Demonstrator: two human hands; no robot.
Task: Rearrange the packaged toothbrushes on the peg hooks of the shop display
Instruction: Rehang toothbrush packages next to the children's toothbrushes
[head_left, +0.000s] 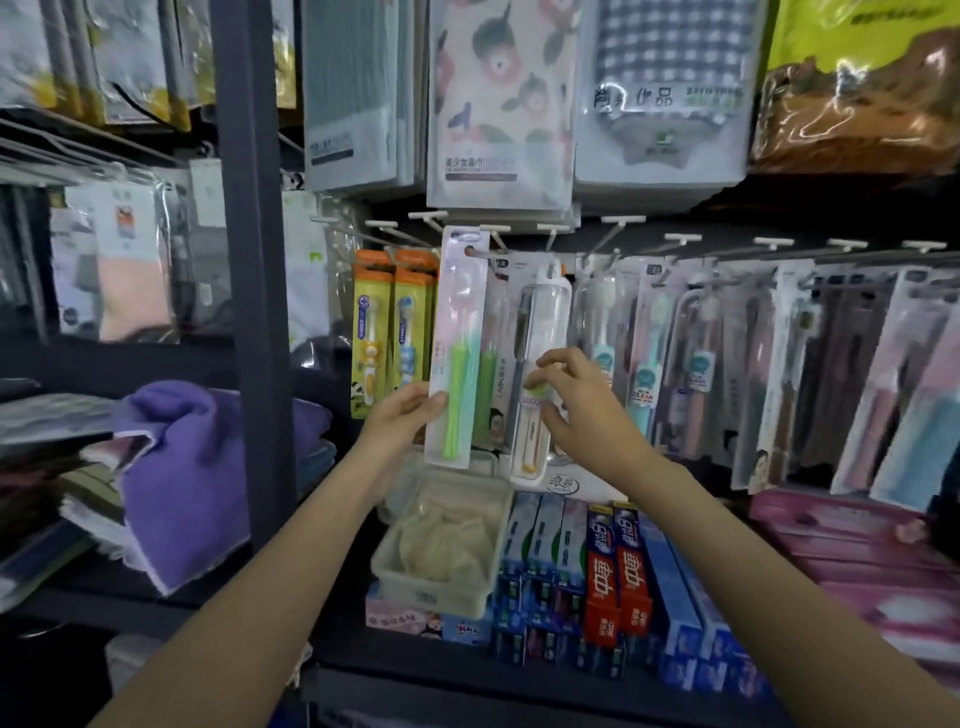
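Left hand (402, 415) pinches green toothbrush pack (457, 353) at lower edge (hole on peg hook (480, 253)). Right hand (566, 400) hovers w/ loosely curled fingers, holding nothing. Pack probably light, bendy; better hold by card edge.

A glossy clear plastic blister over smooth card is covering the green toothbrush pack (457, 358); the capsule case (540, 374) beside it is shining as clear hard plastic. At nine o'clock, purple towels (182, 478) are showing soft matt cloth, and toothpaste boxes (618, 577) at six o'clock are gleaming as glossy printed card.

purple towel (182, 478) left; toothpaste boxes (618, 577) beside beige basket (441, 540).
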